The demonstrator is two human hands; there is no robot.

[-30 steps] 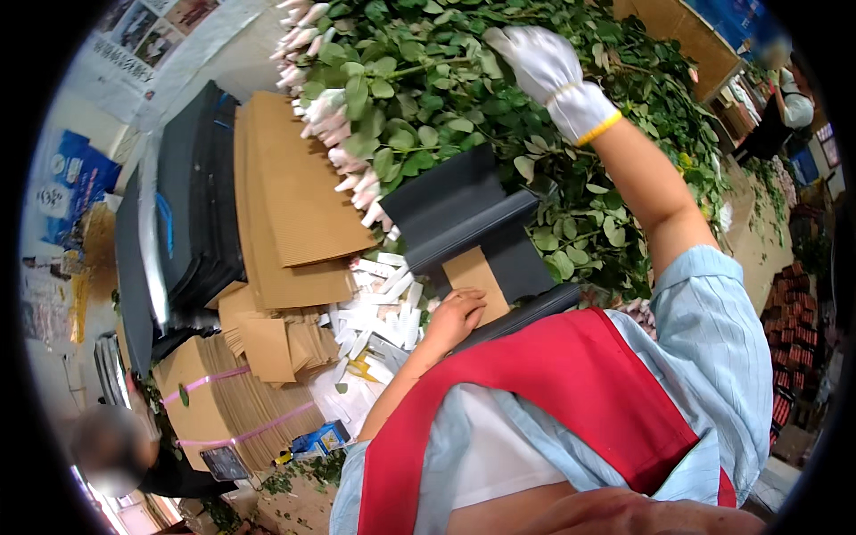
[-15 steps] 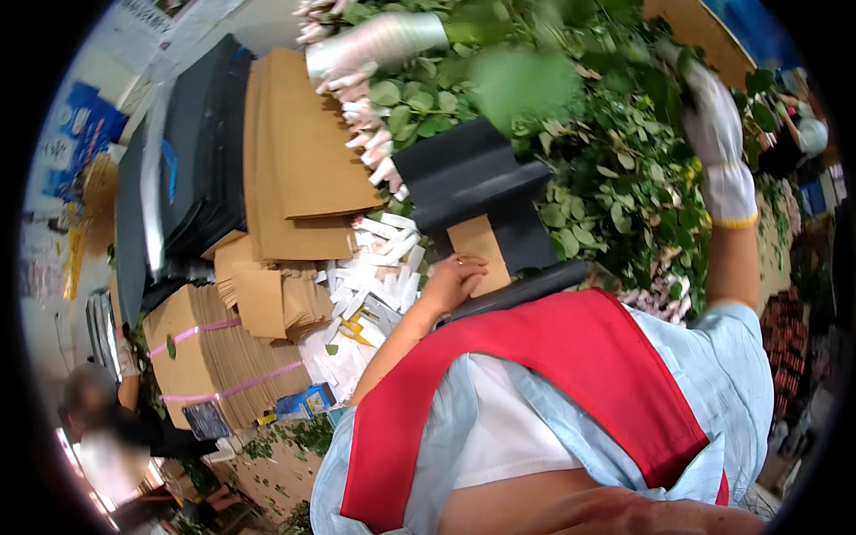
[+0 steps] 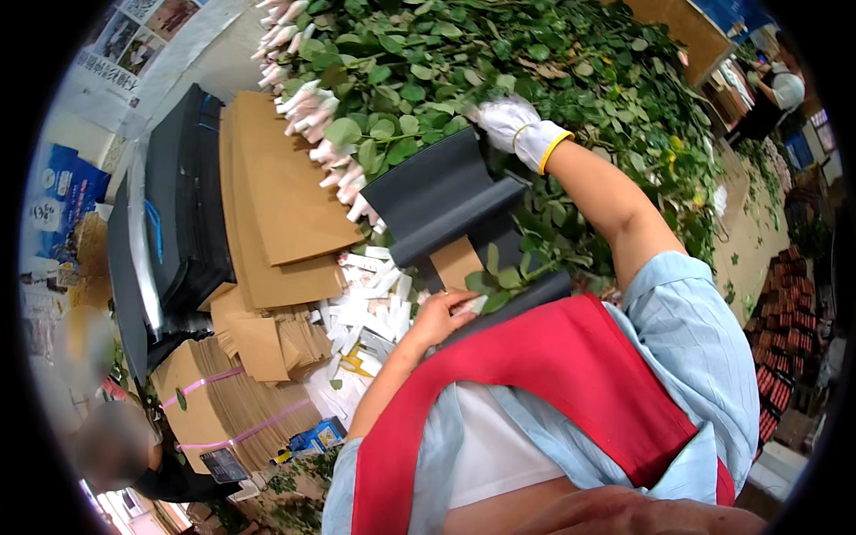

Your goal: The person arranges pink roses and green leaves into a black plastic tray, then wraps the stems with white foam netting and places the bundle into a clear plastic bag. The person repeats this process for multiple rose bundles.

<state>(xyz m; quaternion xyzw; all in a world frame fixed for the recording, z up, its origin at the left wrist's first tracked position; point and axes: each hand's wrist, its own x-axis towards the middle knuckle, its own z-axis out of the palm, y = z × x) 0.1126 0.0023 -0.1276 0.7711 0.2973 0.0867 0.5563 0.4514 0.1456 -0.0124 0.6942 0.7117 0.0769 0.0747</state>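
My bare left hand (image 3: 437, 319) is closed around the pale wrapped tip of a leafy stem (image 3: 506, 279), at the near side of a black folded stand (image 3: 437, 201). The stem's leaves lie across the stand's near roll, beside a piece of brown cardboard (image 3: 456, 264). Above the far right corner of the stand is my right hand (image 3: 517, 127), in a white glove with a yellow cuff. It reaches over a large heap of leafy stems (image 3: 580, 85); its fingers are blurred among the leaves.
Pale wrapped tips (image 3: 312, 111) line the heap's left edge. Left of the stand are white strips (image 3: 370, 290), large cardboard sheets (image 3: 285, 187), a strapped cardboard stack (image 3: 227, 401) and black sheets (image 3: 183, 205). A blue box (image 3: 316, 437) sits nearby. Other people are at the far left and right.
My right hand has swept left from the heap's right side to the stand. My left hand, earlier resting on the cardboard piece, now holds a leafy stem's wrapped tip. The view has shifted slightly.
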